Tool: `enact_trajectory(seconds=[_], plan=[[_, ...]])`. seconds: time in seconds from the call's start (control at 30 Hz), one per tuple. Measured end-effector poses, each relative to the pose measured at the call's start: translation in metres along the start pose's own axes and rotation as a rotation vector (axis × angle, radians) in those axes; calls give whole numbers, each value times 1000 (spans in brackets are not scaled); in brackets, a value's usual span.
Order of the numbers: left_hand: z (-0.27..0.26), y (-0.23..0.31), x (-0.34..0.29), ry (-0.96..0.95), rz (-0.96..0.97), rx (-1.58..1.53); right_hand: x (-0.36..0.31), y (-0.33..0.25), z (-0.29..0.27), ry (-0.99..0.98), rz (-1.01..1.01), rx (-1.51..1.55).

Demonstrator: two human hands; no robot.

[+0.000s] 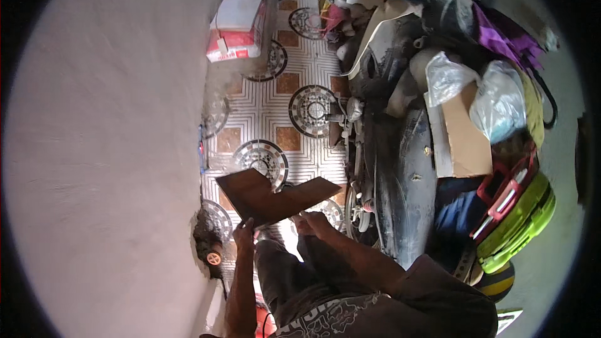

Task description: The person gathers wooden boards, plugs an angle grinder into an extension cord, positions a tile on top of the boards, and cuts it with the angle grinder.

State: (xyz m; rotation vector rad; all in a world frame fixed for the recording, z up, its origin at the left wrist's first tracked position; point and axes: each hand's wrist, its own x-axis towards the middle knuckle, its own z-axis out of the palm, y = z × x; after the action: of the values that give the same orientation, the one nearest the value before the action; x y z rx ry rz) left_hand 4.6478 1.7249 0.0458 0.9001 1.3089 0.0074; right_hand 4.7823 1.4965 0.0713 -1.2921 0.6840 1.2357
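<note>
The person holds one dark brown L-shaped board [272, 195] out in front of the body, above a patterned tiled floor [263, 109]. The left hand [244, 231] is closed on the board's near lower edge, its fingers curled round the edge with the thumb on top. The right hand [311, 220] grips the same board at the underside of its right-hand arm, fingers folded against it; how tightly they close cannot be told, since the board hides part of them. Both forearms rise from the lower edge of the picture, and the person wears a dark printed shirt [350, 313].

The board is held roughly flat, tilted a little, between a plain pale wall [106, 150] on the left and a dark motorcycle [400, 169] on the right. One flat piece of cardboard [466, 138] lies on the motorcycle, with two clear plastic bags [501, 97] just above it. One red and white box [236, 31] stands on the floor near the wall, well apart from the hands. One yellow-green case [519, 219] with a red handle sits to the right of the motorcycle. A small orange-wheeled tool [211, 255] lies at the foot of the wall, near the left hand.
</note>
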Motion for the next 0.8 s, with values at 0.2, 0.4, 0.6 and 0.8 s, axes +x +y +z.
enact_trajectory(seconds=[0.2, 0.4, 0.6, 0.8], plan=[[-7, 11, 71, 89, 331, 370, 25, 8, -69, 41, -8, -203], [-59, 5, 183, -49, 523, 568, 18, 32, -120, -376, 40, 188], [-81, 44, 204, -193, 455, 1023, -13, 23, -36, 225, 94, -420], [-100, 96, 205, -318, 470, 1156, 21, 34, -8, -28, -94, -820]])
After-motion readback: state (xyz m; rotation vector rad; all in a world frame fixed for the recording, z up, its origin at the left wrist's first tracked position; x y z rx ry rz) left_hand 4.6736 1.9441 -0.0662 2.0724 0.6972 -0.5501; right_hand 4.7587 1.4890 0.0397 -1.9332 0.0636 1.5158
